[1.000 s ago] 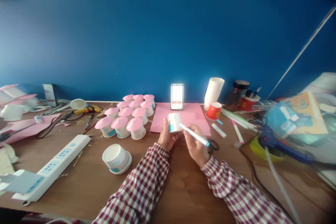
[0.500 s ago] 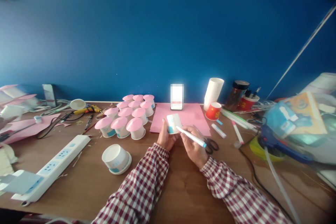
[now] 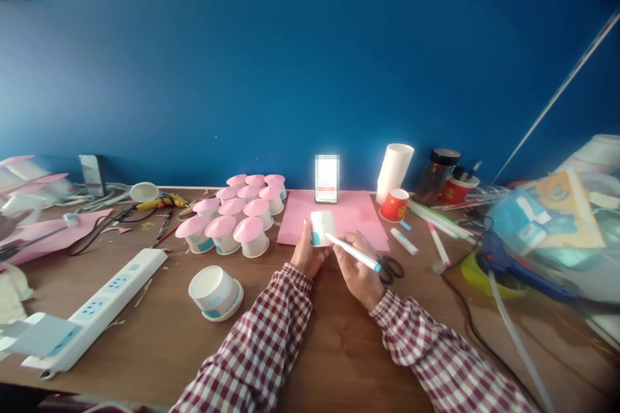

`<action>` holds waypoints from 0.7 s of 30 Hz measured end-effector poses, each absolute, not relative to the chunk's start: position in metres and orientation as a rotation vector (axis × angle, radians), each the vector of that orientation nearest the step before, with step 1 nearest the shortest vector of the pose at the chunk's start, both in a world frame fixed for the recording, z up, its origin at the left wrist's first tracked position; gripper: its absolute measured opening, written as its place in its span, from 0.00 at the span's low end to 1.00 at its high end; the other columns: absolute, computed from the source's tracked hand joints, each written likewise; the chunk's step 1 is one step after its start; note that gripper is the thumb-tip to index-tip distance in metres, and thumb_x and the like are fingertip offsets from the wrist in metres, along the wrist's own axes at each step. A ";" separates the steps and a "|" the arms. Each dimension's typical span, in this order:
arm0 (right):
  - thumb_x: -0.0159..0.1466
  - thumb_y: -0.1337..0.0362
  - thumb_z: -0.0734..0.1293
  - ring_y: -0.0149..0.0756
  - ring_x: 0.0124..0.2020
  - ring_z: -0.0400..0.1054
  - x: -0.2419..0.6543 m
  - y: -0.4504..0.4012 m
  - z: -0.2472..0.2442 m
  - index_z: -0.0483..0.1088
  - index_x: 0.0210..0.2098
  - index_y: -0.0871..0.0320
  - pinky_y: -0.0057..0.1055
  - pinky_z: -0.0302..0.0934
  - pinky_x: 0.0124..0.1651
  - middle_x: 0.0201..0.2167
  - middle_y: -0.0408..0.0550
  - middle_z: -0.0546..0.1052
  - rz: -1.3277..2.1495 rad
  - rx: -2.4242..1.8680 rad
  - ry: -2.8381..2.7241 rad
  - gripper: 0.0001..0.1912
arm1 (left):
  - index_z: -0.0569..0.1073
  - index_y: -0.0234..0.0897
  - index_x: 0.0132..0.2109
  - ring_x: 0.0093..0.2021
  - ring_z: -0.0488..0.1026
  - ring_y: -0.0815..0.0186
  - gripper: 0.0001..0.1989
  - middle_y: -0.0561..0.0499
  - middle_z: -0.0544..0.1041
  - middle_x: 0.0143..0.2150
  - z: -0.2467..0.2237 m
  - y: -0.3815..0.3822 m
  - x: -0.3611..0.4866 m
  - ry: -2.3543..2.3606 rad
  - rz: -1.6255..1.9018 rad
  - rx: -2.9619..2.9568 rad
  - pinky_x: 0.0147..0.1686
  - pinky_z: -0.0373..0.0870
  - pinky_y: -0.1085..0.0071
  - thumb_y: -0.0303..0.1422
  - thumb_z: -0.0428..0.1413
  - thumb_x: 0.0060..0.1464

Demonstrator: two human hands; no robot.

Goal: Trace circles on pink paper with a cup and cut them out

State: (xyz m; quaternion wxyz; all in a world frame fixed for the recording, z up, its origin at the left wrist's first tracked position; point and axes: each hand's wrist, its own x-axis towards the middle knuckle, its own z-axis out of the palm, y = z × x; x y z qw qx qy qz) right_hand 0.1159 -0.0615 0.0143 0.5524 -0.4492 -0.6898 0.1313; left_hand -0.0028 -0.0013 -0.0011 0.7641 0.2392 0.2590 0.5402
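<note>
My left hand (image 3: pixel 309 257) is closed around a small white paper cup (image 3: pixel 321 228) with a blue print on its side. A white marker with a blue end (image 3: pixel 357 251) lies in the grip of my right hand (image 3: pixel 361 275), its tip at the cup's wall. Whether the tip touches the cup is too small to tell. Beneath and behind the cup lies pink paper (image 3: pixel 358 210). Black-handled scissors (image 3: pixel 390 268) rest just beyond my right hand, partly hidden by it. Left of my forearm stands another white paper cup (image 3: pixel 216 290) on a round white base.
Rows of cups with pink cone tops (image 3: pixel 248 230) stand at left, behind a white power strip (image 3: pixel 104 303). A phone (image 3: pixel 327 179) leans at the back wall. Stacked white cups (image 3: pixel 394 171), a red cup (image 3: pixel 394 205) and a blue glue gun (image 3: pixel 518 271) are at right.
The cup in my left hand has tipped slightly and sits a touch further right. My right hand keeps the marker in nearly the same place.
</note>
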 end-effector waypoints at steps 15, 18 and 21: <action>0.65 0.63 0.61 0.35 0.37 0.72 0.116 -0.062 0.013 0.68 0.41 0.57 0.31 0.67 0.41 0.34 0.48 0.75 0.285 -1.065 -1.642 0.07 | 0.72 0.29 0.38 0.31 0.72 0.64 0.23 0.45 0.74 0.31 -0.005 0.000 -0.002 0.571 1.191 0.484 0.37 0.70 0.66 0.48 0.47 0.57; 0.65 0.64 0.60 0.35 0.38 0.71 0.115 -0.061 0.012 0.67 0.43 0.56 0.32 0.67 0.42 0.37 0.49 0.75 0.307 -1.030 -1.614 0.08 | 0.72 0.28 0.40 0.33 0.73 0.62 0.25 0.42 0.75 0.33 -0.004 0.001 -0.002 0.595 1.203 0.460 0.37 0.71 0.65 0.48 0.46 0.58; 0.66 0.65 0.58 0.36 0.41 0.71 0.116 -0.057 0.010 0.65 0.47 0.57 0.35 0.67 0.46 0.39 0.50 0.74 0.295 -1.014 -1.525 0.11 | 0.71 0.27 0.44 0.36 0.74 0.59 0.27 0.38 0.75 0.38 -0.004 0.001 -0.003 0.637 1.209 0.424 0.38 0.72 0.63 0.49 0.44 0.58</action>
